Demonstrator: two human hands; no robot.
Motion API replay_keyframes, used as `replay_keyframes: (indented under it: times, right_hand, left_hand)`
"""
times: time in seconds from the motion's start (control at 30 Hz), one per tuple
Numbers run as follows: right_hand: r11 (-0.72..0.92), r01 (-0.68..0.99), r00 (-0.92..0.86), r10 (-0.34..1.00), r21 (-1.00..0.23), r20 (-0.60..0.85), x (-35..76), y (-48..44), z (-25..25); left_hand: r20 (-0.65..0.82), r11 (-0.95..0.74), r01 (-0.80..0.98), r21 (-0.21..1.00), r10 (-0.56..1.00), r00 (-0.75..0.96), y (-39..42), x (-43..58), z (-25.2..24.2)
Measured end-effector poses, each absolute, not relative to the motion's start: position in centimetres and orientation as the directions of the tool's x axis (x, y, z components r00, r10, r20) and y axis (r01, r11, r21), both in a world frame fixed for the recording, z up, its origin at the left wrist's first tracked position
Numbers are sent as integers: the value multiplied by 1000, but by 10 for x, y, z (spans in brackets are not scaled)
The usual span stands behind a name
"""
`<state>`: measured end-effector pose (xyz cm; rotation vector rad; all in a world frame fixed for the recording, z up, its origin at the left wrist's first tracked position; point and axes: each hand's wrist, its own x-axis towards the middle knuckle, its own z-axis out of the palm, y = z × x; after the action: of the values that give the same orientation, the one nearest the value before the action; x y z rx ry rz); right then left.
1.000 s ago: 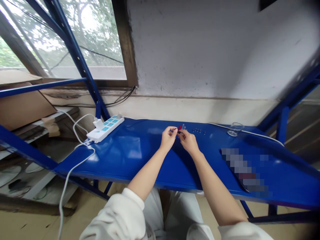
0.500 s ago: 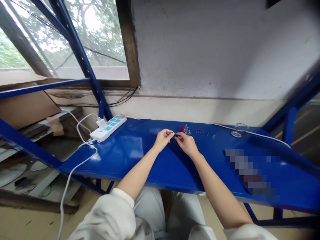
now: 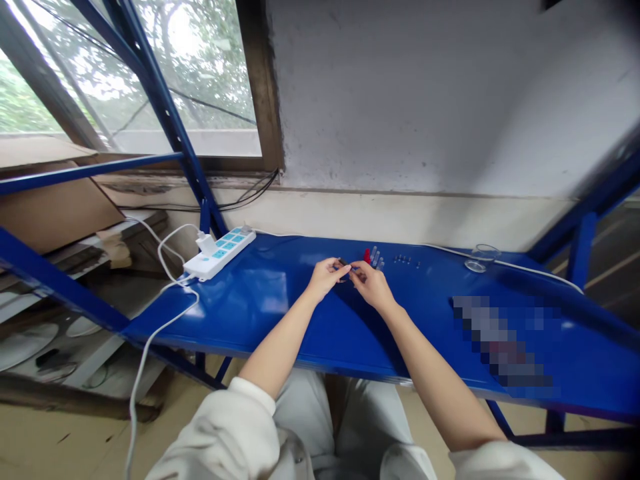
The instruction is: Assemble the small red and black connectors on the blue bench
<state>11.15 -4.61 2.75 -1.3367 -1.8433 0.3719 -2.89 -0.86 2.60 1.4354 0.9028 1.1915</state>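
Note:
My left hand [image 3: 325,277] and my right hand [image 3: 371,283] meet fingertip to fingertip above the middle of the blue table [image 3: 250,320]. Both are closed around a small dark object [image 3: 344,265], mostly covered by the fingers and too small to name. Just behind my right hand lie a red piece [image 3: 367,256] and several clear tube-like pieces [image 3: 376,257]. To the right of them, several tiny dark parts [image 3: 402,259] sit in a short row.
On the left of the table lies a white power strip [image 3: 215,257] with a plug and a white cable [image 3: 143,360]. A clear glass cup [image 3: 481,259] stands at the back right. A blurred-out long object [image 3: 500,343] lies at the right.
The fingertips of both hands have come closer together around the small dark object. The view has shifted slightly.

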Motion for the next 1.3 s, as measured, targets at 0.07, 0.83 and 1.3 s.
replay_keyframes:
  times: [0.07,0.83,1.3]
  right_hand:
    - [395,658,-113,894,-641,434,113,-45,27]
    - [-290,858,389,906,-424,166,166,-42,38]
    - [-285,882,348,931,-375,110,167,-32,14]
  left_hand:
    - [246,-253,30,967,958,147,-2,-38,27]
    - [232,74,885,460,952,-200,17,-86,19]
    - [194,106,850,517,952,-237,5,-80,30]
